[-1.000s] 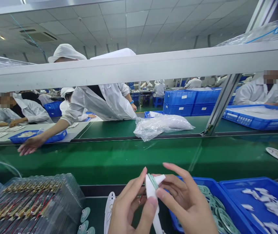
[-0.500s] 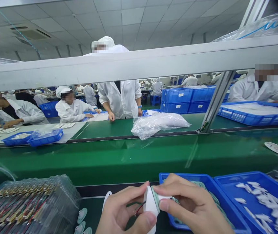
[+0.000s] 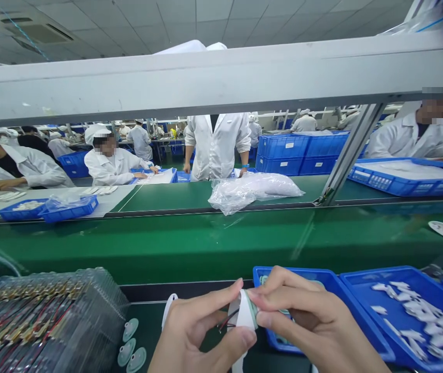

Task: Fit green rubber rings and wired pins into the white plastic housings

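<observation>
My left hand (image 3: 198, 331) and my right hand (image 3: 314, 324) meet low in the middle of the head view. Together they pinch a small white plastic part (image 3: 240, 318) with a pale green round pad on its top and thin red and black wires trailing from it. Left thumb and forefinger grip the part's left side. Right fingers press the pad from the right. Both hands hover over the near bench edge, just left of a blue bin (image 3: 338, 290) with green round pads in it.
A stack of clear trays with wired parts (image 3: 46, 316) lies at the lower left, loose green pads (image 3: 132, 347) beside it. A second blue bin (image 3: 431, 290) holds white pieces. A green conveyor (image 3: 190, 243) runs across, a plastic bag (image 3: 252, 189) beyond it. White-coated people work opposite.
The person opposite has straightened up and drawn the reaching arm back. My hands have lowered slightly and my right fingers have closed over the pad on the white part.
</observation>
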A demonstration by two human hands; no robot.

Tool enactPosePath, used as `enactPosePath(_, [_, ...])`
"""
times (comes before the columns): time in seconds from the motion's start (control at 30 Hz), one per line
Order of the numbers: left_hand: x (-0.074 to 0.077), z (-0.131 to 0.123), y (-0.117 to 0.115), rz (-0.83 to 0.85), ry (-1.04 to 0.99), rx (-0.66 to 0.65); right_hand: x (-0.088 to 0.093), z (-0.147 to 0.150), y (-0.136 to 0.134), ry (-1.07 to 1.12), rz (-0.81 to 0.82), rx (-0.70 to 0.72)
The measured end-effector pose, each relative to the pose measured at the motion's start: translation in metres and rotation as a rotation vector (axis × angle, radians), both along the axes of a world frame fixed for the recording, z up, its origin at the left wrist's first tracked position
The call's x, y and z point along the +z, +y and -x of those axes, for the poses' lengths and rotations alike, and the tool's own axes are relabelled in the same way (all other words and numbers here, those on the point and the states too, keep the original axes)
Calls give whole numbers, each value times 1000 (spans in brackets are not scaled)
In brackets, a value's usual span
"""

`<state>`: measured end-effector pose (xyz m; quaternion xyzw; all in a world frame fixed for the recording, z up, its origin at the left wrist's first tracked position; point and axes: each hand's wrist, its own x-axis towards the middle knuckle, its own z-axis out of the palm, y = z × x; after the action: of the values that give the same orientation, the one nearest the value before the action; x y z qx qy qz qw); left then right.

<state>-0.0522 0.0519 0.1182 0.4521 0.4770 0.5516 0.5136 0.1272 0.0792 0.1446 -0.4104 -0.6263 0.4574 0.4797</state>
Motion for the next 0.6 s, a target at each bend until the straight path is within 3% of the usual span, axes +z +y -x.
enactPosePath(0.27, [28, 2, 2, -29, 122, -79, -9, 7, 3, 102, -20, 38])
enactPosePath(0.47, [21, 0, 4, 5, 156, -46, -12, 6, 6, 50, -9, 84])
enactPosePath(0.6, [18, -1, 8, -48, 273, 84, -19, 15, 6, 13, -30, 104])
